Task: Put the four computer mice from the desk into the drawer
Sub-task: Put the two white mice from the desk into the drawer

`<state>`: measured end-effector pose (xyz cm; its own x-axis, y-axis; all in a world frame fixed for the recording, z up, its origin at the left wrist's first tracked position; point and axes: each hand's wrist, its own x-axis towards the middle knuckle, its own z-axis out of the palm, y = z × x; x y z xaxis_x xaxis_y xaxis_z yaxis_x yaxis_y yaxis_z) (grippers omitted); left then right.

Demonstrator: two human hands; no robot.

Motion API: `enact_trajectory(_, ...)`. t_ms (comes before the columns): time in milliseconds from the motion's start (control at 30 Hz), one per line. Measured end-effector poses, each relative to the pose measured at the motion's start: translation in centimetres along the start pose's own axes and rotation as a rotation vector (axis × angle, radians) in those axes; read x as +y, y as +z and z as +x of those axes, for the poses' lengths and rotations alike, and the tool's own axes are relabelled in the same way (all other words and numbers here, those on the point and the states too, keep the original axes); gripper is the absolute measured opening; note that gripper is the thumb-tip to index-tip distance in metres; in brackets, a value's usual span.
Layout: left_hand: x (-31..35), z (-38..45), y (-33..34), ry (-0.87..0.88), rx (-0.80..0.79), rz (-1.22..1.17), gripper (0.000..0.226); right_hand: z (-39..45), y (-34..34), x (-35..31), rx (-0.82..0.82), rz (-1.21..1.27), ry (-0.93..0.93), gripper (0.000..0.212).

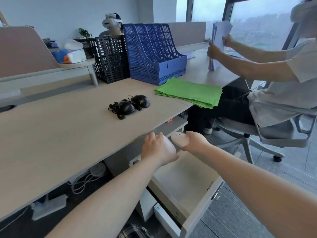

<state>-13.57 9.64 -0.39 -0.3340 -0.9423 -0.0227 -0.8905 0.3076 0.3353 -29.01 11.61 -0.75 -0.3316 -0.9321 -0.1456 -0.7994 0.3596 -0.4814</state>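
Observation:
Two black wired mice lie side by side on the desk, one with its cord bundled to its left, the other just behind and to the right. My left hand grips a pale pink mouse at the desk's front edge. My right hand holds a second pale mouse right beside it. Both hands hover above the back end of the open drawer, whose pale wooden bottom shows nothing inside.
A stack of green paper overhangs the desk's right end. Blue and black file racks stand at the back. A seated person on an office chair handles papers to the right. Cables and a power strip hang under the desk.

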Motion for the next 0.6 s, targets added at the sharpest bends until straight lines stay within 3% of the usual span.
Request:
enact_trajectory(67, -0.1, -0.1, 1.9, -0.028, -0.039, 0.002, 0.09, 0.2, 1.1, 0.7, -0.02, 0.001, 0.028, 0.062)
enact_trajectory(267, -1.1, 1.2, 6.4, -0.111, -0.174, 0.035, 0.075, 2.4, 5.3, 2.4, -0.139, -0.048, 0.059, 0.053)
enact_trajectory(600, -3.2, 4.4, 11.2, -0.194, -0.293, 0.149, 0.111, 6.0, 11.3, 3.7, -0.214, -0.096, 0.084, 0.066)
